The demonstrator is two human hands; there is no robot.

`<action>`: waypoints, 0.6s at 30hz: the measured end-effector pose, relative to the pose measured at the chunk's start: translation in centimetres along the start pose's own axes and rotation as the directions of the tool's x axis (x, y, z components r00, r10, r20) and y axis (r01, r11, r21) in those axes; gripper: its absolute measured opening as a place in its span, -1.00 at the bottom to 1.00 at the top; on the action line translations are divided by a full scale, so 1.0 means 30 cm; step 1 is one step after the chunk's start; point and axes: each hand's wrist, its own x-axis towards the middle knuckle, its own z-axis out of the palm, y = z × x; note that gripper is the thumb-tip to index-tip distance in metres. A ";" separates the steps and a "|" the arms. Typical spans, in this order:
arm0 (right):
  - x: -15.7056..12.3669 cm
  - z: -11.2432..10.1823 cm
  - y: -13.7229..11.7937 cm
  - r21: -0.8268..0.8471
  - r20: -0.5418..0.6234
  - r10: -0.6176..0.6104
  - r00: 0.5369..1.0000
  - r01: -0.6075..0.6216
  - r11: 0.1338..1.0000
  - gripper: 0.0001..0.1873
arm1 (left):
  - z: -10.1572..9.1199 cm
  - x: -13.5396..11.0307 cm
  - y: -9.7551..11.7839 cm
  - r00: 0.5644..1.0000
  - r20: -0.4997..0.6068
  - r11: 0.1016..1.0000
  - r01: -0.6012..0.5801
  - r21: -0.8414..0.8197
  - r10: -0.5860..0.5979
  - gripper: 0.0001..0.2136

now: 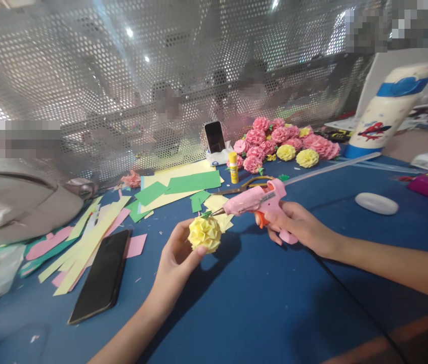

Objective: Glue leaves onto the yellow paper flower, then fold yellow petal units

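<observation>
My left hand (pixel 175 258) is closed round a yellow folded-paper flower (pixel 204 234), held a little above the blue table (pixel 259 303). A small green paper bit sits at the flower's top. My right hand (pixel 293 225) grips a pink hot glue gun (pixel 257 201) by its handle, a finger on the orange trigger. The gun's nozzle points left and touches the top of the yellow flower. A clear glue stick (pixel 331 168) sticks out of the gun's back to the right.
A black phone (pixel 102 275) lies at the left among pink, yellow and green paper strips (pixel 85 242). Behind are green and yellow sheets (pixel 187 183), scissors (pixel 242 187), a yellow glue stick (pixel 233 168), a propped phone (pixel 214 137), a heap of pink and yellow paper flowers (pixel 282 144), a white bottle (pixel 384 111) and a white oval case (pixel 376 203). A perforated metal screen closes the back.
</observation>
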 end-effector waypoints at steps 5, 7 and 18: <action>0.001 0.004 0.007 0.028 -0.033 0.002 0.999 -0.001 1.000 -0.43 | -0.011 0.005 -0.011 0.998 0.023 0.995 -0.059 0.081 0.057 -0.60; 0.003 0.005 0.010 0.048 -0.043 0.001 0.999 0.001 0.999 -0.43 | -0.019 0.010 -0.020 0.994 0.014 0.986 -0.105 0.133 0.104 -0.60; 0.003 -0.008 0.001 0.004 -0.020 -0.039 0.999 0.039 0.999 -0.42 | -0.064 0.029 -0.033 0.907 -0.055 0.803 -0.340 0.490 0.418 -0.64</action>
